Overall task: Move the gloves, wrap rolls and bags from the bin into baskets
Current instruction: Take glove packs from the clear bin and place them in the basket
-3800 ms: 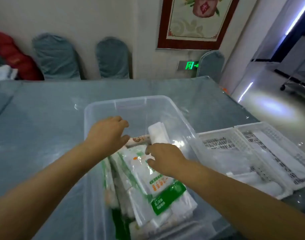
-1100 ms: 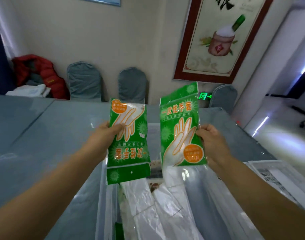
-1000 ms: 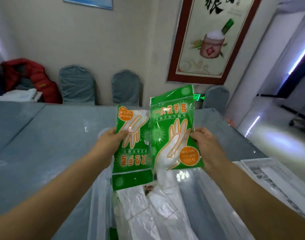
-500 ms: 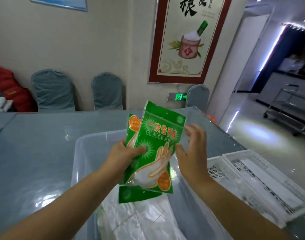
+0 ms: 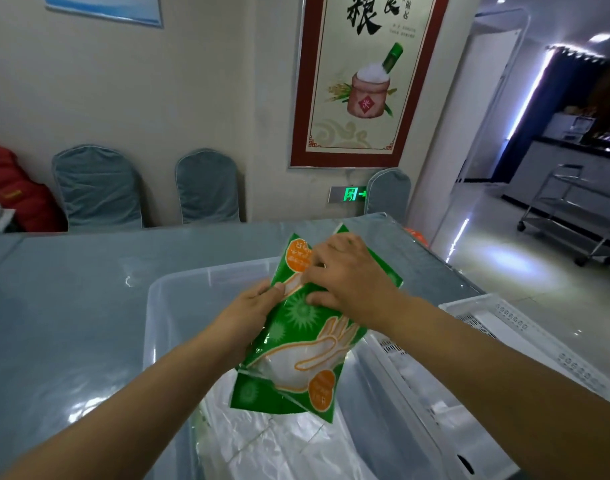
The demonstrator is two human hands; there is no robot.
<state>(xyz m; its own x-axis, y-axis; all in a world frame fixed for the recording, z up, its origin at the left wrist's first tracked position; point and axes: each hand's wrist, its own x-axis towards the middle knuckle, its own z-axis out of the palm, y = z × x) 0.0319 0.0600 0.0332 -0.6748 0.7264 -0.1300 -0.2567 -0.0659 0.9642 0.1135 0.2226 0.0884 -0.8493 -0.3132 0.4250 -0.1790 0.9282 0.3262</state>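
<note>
Two green glove packs [image 5: 298, 344] with a white hand print lie stacked one on the other, held in the air above the clear plastic bin [image 5: 178, 296]. My left hand [image 5: 251, 310] grips their left edge. My right hand [image 5: 348, 278] lies on top of the packs near their upper end, fingers pressing them. Clear plastic bags [image 5: 262, 441] lie in the bottom of the bin. White slotted baskets [image 5: 504, 327] stand to the right of the bin.
The bin and baskets rest on a grey-blue table [image 5: 71, 306] under shiny film. Covered chairs [image 5: 206, 188] line the far wall, with a red coat [image 5: 16, 195] at the left. A metal trolley [image 5: 573, 216] stands on the floor at the right.
The two packs, held apart in separate hands a second ago, are now stacked together. My right hand let go of its edge and has come down on top of the stack.
</note>
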